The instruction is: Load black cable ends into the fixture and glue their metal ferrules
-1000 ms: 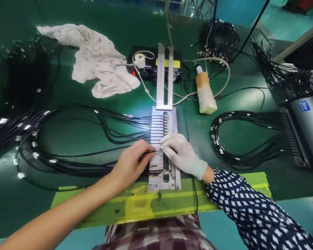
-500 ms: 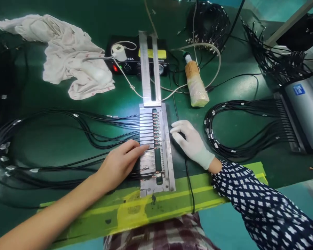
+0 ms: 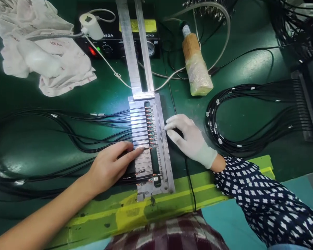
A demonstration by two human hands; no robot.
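A metal fixture lies before me, with several black cables side by side in its slots. Their ends carry small connectors with orange wires over the long opening. My bare left hand is closed, thumb and forefinger on a black cable at the lowest of the row; the fingers partly hide that cable. In a white glove, my right hand rests by the fixture's right edge, fingers curved and the thumb a little apart, with nothing seen between them. Nearer me, a few more cable ends sit on the fixture.
A black control box with lit buttons stands behind, a lamp head before it. Right of it is a wrapped bottle-like tool with a hose. Looped cables lie at right, a white cloth at back left.
The view has come closer and shifted, so the back of the table slides up and left. Both hands keep nearly the same places at the fixture.
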